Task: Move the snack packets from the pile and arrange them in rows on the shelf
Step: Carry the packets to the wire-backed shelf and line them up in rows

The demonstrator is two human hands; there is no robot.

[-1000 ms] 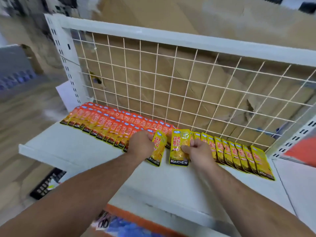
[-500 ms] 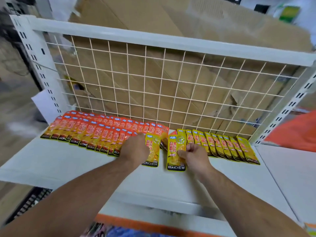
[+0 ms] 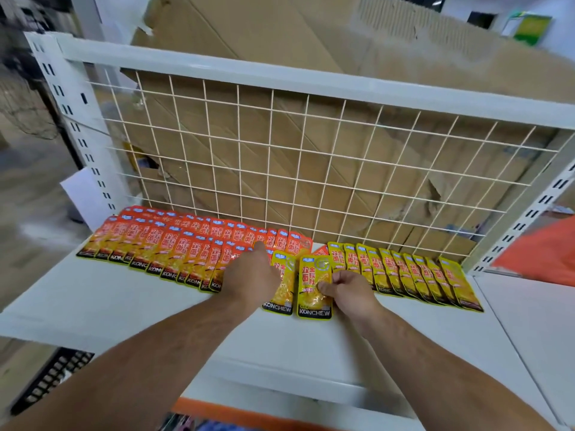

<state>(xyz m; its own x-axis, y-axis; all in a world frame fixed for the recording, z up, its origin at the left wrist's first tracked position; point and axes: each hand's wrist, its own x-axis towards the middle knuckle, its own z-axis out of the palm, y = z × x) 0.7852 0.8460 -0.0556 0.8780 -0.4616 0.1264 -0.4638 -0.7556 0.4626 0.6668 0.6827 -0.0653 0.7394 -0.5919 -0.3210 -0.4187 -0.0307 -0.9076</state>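
- While flat on the white shelf (image 3: 124, 306), the right yellow KONCHEW packet (image 3: 312, 275) is pinched by the right hand (image 3: 350, 290).
- Left hand (image 3: 252, 275) covers the left yellow KONCHEW packet (image 3: 282, 290); grip not visible.
- Orange packet row (image 3: 174, 250): left.

1. Left forearm (image 3: 149, 362) bare, runs in from lower left toward centre;
2. Left hand (image 3: 252, 275) palm down, knuckles up; fingers bent away under it, grip not readable;
3. Right forearm (image 3: 435, 362) bare, comes in from lower right;
4. Right hand (image 3: 351, 290) knuckles up, fingers curled; thumb and fingertips pinch the edge of a yellow packet (image 3: 312, 275);
5. Hands near each other, not touching.
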